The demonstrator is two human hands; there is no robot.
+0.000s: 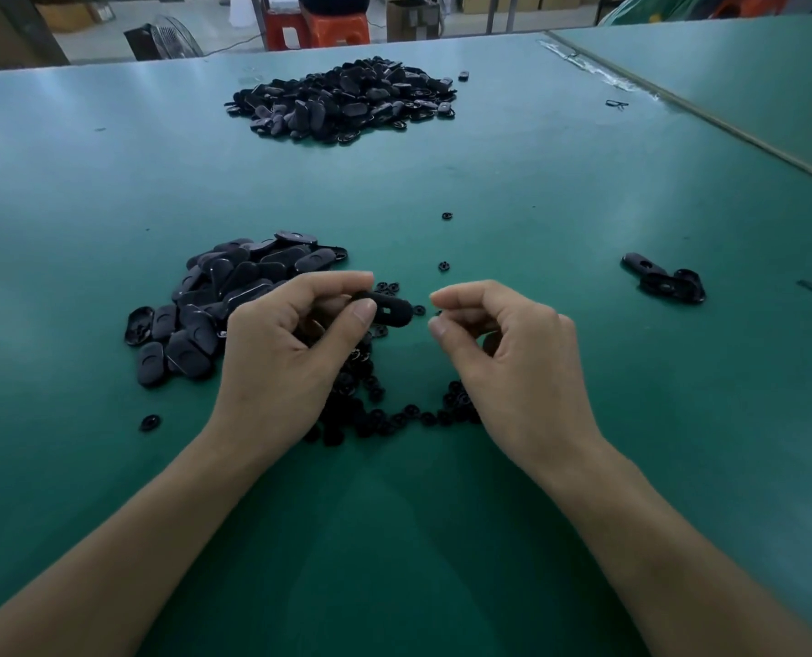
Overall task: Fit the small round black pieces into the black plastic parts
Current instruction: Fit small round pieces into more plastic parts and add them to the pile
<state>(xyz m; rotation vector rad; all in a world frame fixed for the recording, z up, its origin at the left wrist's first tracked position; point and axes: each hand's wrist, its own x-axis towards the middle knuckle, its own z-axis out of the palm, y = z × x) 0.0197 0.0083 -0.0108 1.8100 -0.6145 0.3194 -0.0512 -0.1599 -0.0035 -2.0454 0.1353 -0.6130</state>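
**Part beside the pile**

The left hand (295, 343) pinches one black plastic part (392, 311) just right of the near pile (205, 296) on the tabletop (537, 182). Small round pieces (375, 419) lie beneath it. The right hand (513, 358) is curled; whether it grips anything cannot be told.

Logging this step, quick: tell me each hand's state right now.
Left hand: pinches a black plastic part.
Right hand: fingers curled; whether it holds anything cannot be told.
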